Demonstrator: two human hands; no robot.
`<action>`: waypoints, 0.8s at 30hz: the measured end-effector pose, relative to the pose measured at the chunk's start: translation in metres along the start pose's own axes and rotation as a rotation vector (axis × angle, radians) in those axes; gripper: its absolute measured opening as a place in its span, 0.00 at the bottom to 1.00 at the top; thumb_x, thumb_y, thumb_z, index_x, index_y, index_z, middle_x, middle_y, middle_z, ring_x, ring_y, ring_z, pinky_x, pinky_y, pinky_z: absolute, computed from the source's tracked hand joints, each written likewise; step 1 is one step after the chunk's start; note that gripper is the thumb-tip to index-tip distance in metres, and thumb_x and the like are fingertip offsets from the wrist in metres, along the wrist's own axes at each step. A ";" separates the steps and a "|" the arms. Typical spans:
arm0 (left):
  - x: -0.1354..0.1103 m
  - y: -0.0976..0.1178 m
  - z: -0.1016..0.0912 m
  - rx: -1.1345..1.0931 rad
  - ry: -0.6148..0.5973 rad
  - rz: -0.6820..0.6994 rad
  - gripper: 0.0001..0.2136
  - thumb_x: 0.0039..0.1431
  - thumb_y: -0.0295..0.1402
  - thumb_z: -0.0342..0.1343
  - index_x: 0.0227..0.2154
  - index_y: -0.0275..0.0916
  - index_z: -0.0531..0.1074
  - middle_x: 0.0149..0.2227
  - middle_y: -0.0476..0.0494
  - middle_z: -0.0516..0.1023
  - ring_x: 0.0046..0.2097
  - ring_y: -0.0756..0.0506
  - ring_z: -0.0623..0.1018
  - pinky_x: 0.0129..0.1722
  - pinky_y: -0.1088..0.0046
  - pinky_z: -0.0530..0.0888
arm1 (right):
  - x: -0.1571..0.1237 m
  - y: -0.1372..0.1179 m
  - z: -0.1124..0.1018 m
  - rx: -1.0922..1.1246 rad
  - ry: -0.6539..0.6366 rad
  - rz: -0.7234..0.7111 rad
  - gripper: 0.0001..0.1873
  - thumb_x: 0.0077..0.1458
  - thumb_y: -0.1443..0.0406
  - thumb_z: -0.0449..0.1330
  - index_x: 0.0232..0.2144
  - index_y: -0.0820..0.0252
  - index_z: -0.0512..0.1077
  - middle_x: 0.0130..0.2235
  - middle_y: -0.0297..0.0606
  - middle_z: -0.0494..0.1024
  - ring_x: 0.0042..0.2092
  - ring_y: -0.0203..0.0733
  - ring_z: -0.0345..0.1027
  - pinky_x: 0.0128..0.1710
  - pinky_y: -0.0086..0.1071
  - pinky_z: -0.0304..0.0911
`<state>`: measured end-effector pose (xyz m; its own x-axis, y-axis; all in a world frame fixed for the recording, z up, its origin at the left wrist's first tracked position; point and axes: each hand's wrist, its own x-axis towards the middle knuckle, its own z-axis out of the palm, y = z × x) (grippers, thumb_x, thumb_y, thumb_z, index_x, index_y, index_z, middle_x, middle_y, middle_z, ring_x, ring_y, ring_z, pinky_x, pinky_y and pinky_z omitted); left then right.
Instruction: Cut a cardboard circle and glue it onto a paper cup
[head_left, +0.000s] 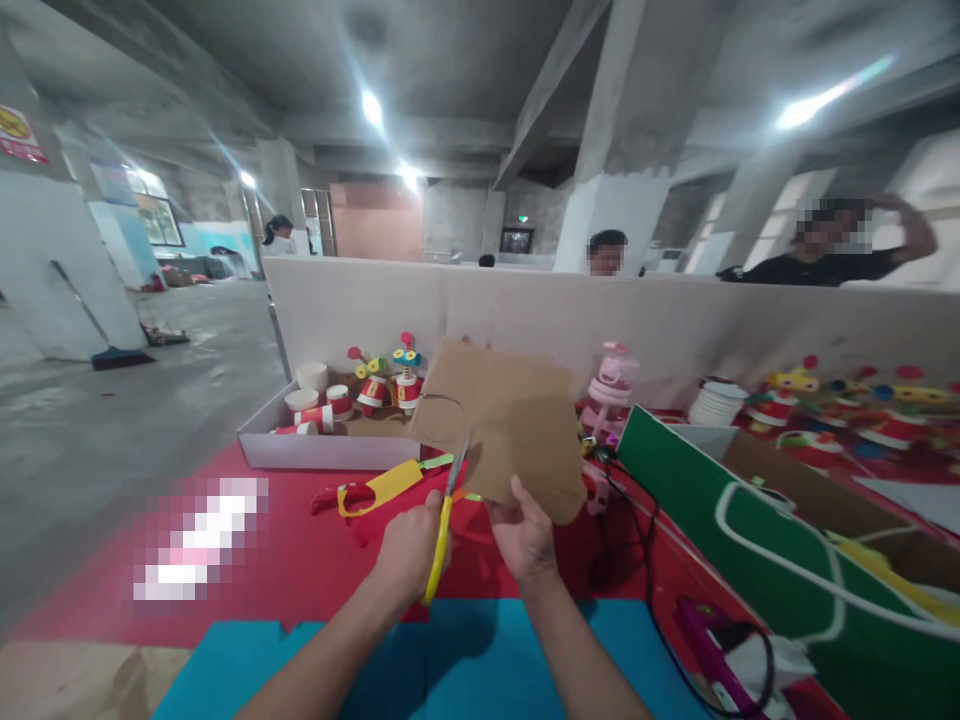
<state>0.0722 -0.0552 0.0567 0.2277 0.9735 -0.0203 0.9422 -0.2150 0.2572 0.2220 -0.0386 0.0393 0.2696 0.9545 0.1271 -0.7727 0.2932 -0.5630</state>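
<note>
My left hand (409,550) is closed round the yellow handles of a pair of scissors (442,545). The blades point up and reach into the lower edge of a brown cardboard piece (510,415). My right hand (525,538) pinches that cardboard at its bottom edge and holds it upright above the table. A curved cut shows near the cardboard's left edge. Below both hands lie a red sheet (300,560) and a blue foam sheet (465,660).
A white box (315,450) of paper-cup figures stands at the back left, with a yellow paper cut-out (382,487) in front of it. A pink toy (611,385), black cable (637,560), green board (750,540) and purple tool (709,640) lie right. People sit behind a white partition (675,320).
</note>
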 end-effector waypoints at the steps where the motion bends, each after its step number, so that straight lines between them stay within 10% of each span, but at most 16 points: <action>1: 0.000 -0.001 0.000 0.010 0.007 -0.007 0.14 0.60 0.30 0.45 0.48 0.35 0.63 0.39 0.35 0.79 0.42 0.37 0.80 0.39 0.66 0.72 | 0.003 -0.004 -0.003 0.022 0.024 0.002 0.29 0.45 0.62 0.68 0.51 0.51 0.70 0.48 0.36 0.80 0.48 0.46 0.75 0.46 0.43 0.74; 9: 0.004 -0.010 0.003 0.031 0.040 -0.027 0.12 0.62 0.32 0.44 0.47 0.36 0.63 0.39 0.35 0.79 0.42 0.39 0.80 0.38 0.66 0.71 | 0.020 -0.007 -0.023 -0.074 0.176 0.031 0.31 0.40 0.65 0.72 0.49 0.52 0.72 0.46 0.34 0.80 0.41 0.42 0.77 0.28 0.29 0.75; 24: 0.005 -0.016 0.000 0.058 0.050 -0.029 0.11 0.63 0.29 0.44 0.47 0.34 0.61 0.39 0.34 0.79 0.43 0.36 0.80 0.38 0.64 0.72 | 0.017 0.003 -0.022 -0.093 0.193 -0.009 0.33 0.39 0.66 0.73 0.50 0.50 0.71 0.48 0.31 0.79 0.42 0.40 0.76 0.31 0.27 0.75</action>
<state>0.0581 -0.0468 0.0520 0.1889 0.9817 0.0222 0.9612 -0.1895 0.2006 0.2370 -0.0228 0.0225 0.3880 0.9214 -0.0211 -0.7156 0.2867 -0.6370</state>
